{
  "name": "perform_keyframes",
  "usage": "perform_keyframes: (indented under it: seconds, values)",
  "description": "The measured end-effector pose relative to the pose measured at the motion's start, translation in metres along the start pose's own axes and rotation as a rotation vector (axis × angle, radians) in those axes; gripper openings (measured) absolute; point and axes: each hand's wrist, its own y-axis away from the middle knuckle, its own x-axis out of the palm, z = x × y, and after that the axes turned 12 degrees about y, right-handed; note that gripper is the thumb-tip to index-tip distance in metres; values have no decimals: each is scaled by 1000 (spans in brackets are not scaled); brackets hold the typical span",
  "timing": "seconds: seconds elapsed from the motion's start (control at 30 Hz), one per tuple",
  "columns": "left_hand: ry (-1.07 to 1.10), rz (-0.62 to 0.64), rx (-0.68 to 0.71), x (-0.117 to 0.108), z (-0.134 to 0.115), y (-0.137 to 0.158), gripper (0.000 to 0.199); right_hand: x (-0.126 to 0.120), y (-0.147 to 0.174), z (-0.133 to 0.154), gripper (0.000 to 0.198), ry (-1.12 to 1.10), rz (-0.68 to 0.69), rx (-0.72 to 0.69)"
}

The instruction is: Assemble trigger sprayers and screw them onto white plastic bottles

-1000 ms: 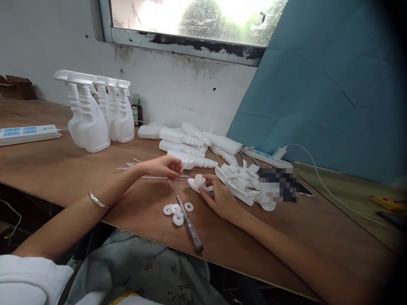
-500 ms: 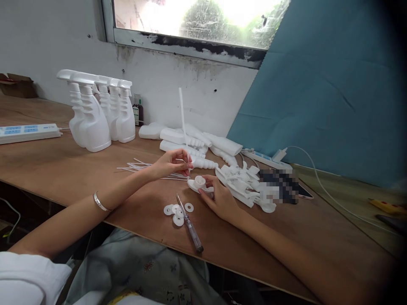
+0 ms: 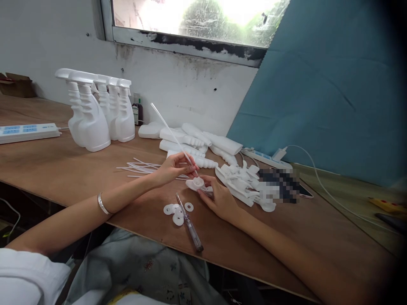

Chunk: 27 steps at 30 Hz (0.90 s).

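Okay, pinching a thin white tube (image 3: 171,134) in the left hand (image 3: 174,167), thumb against fingertips, low on its length, with the long free part slanting up and leftward. Gripping a white spray head (image 3: 199,183) in the right hand (image 3: 221,197), thumb on the near side, fingers around the far side; can't tell exact finger contact. Working low over the brown table (image 3: 143,207), in front of a heap of white bottles (image 3: 184,148). Pointing the tube's lower end at the round collar of the spray head; can't tell inside from just above.

Handling: tube probably very light and springy, liable to bend or kink if held too high. Likely smooth, so apt to slide in a loose pinch. Best held near the lower end with a gentle squeeze. Spray head likely light too, but stiffer, hard plastic by the look of it. Best held by the body, clear of the collar.

Looks: tube straight, slim, whitish, maybe slightly see-through. Spray head plain white, long body, collar facing roughly up, partly hidden behind fingers.

Nearby: loose tubes (image 3: 140,166) beyond the left wrist, flat washers (image 3: 178,219) clustered beside a screwdriver (image 3: 192,234), piled white parts (image 3: 237,182) just past the right hand.
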Motion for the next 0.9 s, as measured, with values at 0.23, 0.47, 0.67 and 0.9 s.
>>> perform_keyframes:
  seconds: [0.23, 0.47, 0.67, 0.9]
  values:
    - [12, 7, -21, 4, 4, 2, 24, -1, 0, 1, 32, 32, -6, 1]
    - [3, 9, -7, 1, 4, -1, 27, -3, 0, 2, 31, 17, 5, -1]
    - [-18, 54, 26, -4, 7, -2, 25, -1, 0, 1, 33, 0, 8, 8]
    - [-100, 74, 49, -1, 5, -2, 22, 0, 0, -1, 34, -8, -5, -3]
